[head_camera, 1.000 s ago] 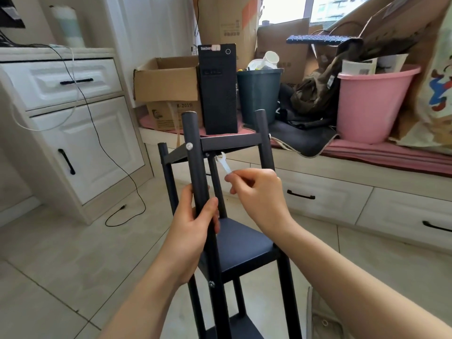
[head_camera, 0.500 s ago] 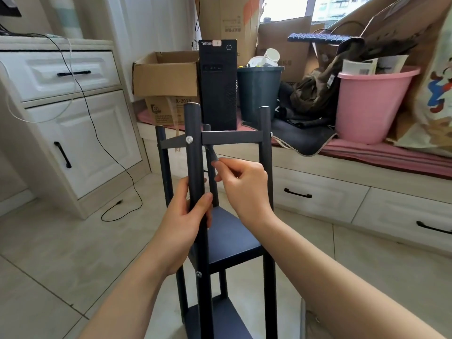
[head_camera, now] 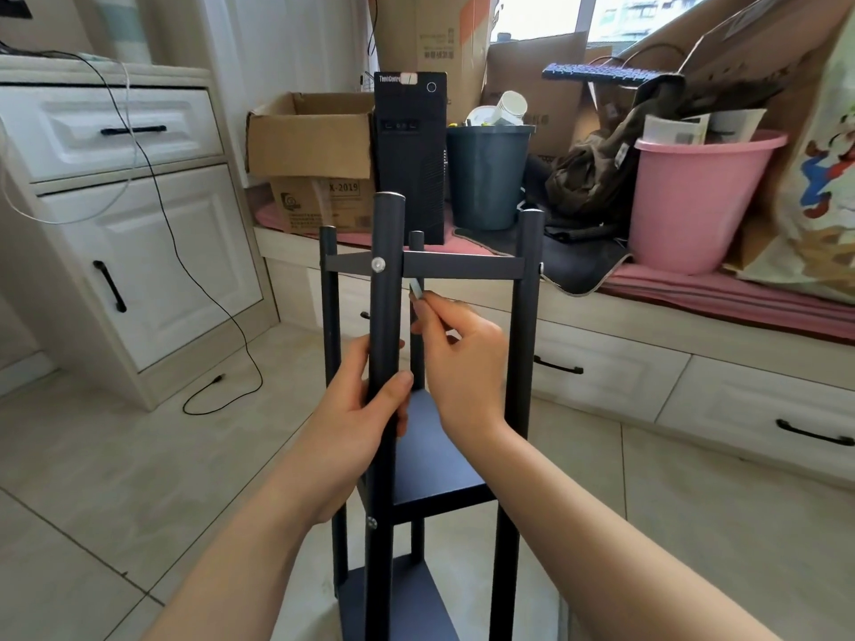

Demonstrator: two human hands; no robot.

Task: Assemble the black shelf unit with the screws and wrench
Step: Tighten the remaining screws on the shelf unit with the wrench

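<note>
The black shelf unit [head_camera: 527, 363] stands upright on the tiled floor in front of me, with round posts and flat black shelves. My left hand [head_camera: 356, 432] grips the near front post halfway up. A silver screw [head_camera: 378, 264] sits in that post where it meets the top shelf rail. My right hand [head_camera: 462, 358] pinches a small silver wrench [head_camera: 415, 289], whose tip points up just under the top shelf, right of the near post. A second screw [head_camera: 370, 523] shows lower on the same post.
A white cabinet [head_camera: 115, 224] with a trailing black cable stands at left. Behind the shelf, a low bench holds cardboard boxes [head_camera: 310, 141], a black computer tower [head_camera: 412, 150], a dark bin [head_camera: 488, 173] and a pink bucket [head_camera: 694, 196]. White drawers [head_camera: 694, 395] run along the right.
The view has shifted so the shelf stands more square to me. My right hand has lowered and turned the wrench, now tucked close beside the near post under the top shelf. My left hand keeps its grip.
</note>
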